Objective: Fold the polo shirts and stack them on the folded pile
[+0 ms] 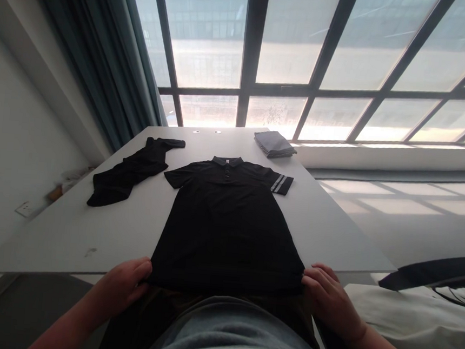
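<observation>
A black polo shirt (228, 223) lies spread front side up on the white table (124, 241), its collar toward the window and its hem at the near edge. Two pale stripes cross the sleeve on the right. At the hem's left corner, my left hand (128, 279) is closed on the fabric. My right hand (330, 297) pinches the opposite hem corner between thumb and fingers. Both hands hold the shirt by its bottom edge, close to my body.
A crumpled black garment (129, 171) lies on the table's left side. Folded grey cloth (275, 144) sits at the far right corner. Beyond the table are a window (288, 49) and a dark curtain (93, 37). A black object (435, 272) and pale fabric (403, 314) are at the right.
</observation>
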Action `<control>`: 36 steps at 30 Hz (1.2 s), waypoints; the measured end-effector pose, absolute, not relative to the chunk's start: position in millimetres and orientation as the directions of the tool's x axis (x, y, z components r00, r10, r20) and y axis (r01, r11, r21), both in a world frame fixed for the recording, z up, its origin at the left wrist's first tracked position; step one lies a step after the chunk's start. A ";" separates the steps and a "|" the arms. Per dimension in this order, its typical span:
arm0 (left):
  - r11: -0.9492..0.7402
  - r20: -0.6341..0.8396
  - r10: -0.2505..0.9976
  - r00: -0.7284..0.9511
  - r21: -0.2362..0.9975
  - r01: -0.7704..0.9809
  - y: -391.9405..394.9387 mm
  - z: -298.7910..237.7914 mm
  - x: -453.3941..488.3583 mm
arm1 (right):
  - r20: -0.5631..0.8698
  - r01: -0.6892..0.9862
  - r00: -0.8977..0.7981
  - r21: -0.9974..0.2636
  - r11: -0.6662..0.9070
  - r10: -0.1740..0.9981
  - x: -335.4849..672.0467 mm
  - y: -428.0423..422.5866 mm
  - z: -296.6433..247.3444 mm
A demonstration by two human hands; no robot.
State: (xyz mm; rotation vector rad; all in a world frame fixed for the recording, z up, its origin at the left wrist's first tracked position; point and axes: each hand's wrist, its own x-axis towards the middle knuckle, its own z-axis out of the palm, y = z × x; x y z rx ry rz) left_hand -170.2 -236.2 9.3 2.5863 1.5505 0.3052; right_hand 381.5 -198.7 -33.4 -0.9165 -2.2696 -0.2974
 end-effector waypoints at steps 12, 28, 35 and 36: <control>-0.609 0.008 0.785 0.619 -0.168 0.775 -232.8 6.0 -163.5 | 0.466 0.613 -0.712 0.048 0.789 0.525 385.1 -199.8 -20.6; -0.388 0.196 0.912 0.359 0.133 0.912 -122.6 5.0 -40.3 | 0.352 0.826 -0.443 -0.197 0.528 0.824 288.3 -110.9 8.6; -0.158 0.036 0.987 0.156 0.087 0.984 -115.3 -30.4 -62.1 | -0.001 0.946 -0.292 -0.147 0.288 0.956 275.4 -83.5 -31.5; -0.157 0.037 0.987 0.154 0.083 0.984 -119.5 -31.8 -70.9 | -0.004 0.951 -0.278 -0.143 0.274 0.961 281.6 -84.4 -33.3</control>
